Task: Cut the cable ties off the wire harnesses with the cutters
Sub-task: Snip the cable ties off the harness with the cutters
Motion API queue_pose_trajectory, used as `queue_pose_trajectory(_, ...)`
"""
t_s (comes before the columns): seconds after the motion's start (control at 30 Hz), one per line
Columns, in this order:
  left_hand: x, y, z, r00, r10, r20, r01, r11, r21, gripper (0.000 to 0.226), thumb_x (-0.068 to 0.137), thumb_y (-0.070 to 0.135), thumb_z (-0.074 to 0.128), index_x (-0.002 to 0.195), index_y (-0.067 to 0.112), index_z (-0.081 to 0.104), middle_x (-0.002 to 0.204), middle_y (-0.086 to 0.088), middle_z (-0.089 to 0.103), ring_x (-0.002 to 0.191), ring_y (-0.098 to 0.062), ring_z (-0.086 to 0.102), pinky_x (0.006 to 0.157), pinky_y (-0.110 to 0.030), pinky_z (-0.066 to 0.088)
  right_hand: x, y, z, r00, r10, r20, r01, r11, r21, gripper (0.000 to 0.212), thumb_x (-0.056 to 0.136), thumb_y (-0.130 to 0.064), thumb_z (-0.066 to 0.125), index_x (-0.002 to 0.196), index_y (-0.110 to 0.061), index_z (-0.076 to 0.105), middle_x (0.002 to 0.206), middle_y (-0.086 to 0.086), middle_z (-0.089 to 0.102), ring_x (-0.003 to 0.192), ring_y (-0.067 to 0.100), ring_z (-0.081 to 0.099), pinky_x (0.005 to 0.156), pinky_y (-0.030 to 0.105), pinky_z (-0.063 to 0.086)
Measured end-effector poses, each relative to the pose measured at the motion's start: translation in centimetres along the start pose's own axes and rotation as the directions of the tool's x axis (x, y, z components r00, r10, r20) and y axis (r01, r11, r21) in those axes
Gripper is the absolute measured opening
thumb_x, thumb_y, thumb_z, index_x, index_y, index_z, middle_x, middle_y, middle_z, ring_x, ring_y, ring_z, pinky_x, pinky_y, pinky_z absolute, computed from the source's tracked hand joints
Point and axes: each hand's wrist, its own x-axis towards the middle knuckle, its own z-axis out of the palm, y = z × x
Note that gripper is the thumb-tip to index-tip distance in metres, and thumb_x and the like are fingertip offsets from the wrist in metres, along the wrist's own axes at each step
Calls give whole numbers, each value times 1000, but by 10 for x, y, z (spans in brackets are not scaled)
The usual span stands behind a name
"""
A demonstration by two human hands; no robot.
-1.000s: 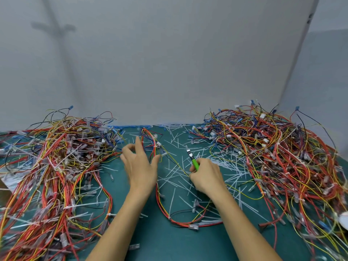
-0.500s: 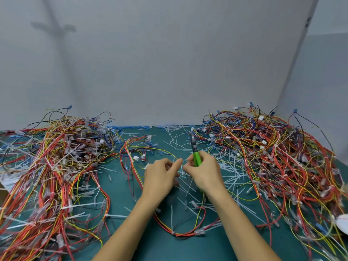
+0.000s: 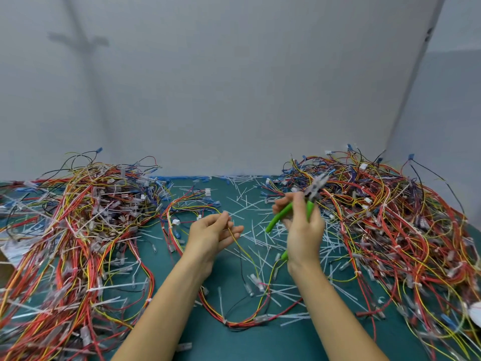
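A wire harness (image 3: 234, 321) of red, yellow and black wires lies looped on the green mat (image 3: 286, 342) in front of me. My left hand (image 3: 212, 234) is raised palm-up and pinches a thin yellow wire of that harness between thumb and fingers. To its right, my right hand (image 3: 303, 227) grips the green-handled cutters (image 3: 309, 198), with their handles spread and the metal jaws pointing up and to the right. The jaws are blurred. The cutters are a hand's width from the left hand and touch no wire.
A big tangled pile of harnesses (image 3: 73, 230) fills the left of the mat and another pile of harnesses (image 3: 390, 225) fills the right. Several cut white cable ties (image 3: 250, 204) litter the middle. A grey wall stands behind. A cardboard edge (image 3: 4, 267) shows far left.
Both hands have risen off the mat. My left hand turned palm-up with a yellow wire lifted in it. My right hand swung the cutters up and right, and their handles spread apart.
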Motion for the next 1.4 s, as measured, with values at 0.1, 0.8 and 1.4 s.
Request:
queue_pose_trajectory(0.1, 1, 1, 0, 1000, 9, -12, -9, 999, -32, 20, 99, 16, 54, 83, 7, 60, 65, 0, 58, 56, -8, 67, 54, -18, 55, 5, -8, -5, 999, -30, -32, 33, 991, 127, 26, 105, -24, 42, 92, -10, 60, 82, 5, 68, 78, 17, 69, 78, 30, 57)
queue_pose_trajectory(0.8, 5, 3, -6, 993, 23, 119, 2, 979, -205, 19, 94, 8, 56, 107, 10, 70, 86, 1, 69, 67, -2, 62, 54, -10, 47, -7, 4, -1, 810, 445, 381, 45, 601, -798, 53, 100, -53, 39, 70, -17, 64, 56, -3, 62, 46, 10, 55, 58, 29, 46)
queue_pose_trajectory(1.4, -1, 1, -8, 973, -19, 230, 19, 1000, 2, 30, 78, 37, 66, 107, 38, 75, 113, 9, 72, 79, -10, 53, 69, -24, 41, -13, 10, 3, 797, 476, 372, -54, 669, -741, 56, 100, -53, 39, 71, -13, 65, 56, 0, 60, 48, 17, 55, 51, 30, 46)
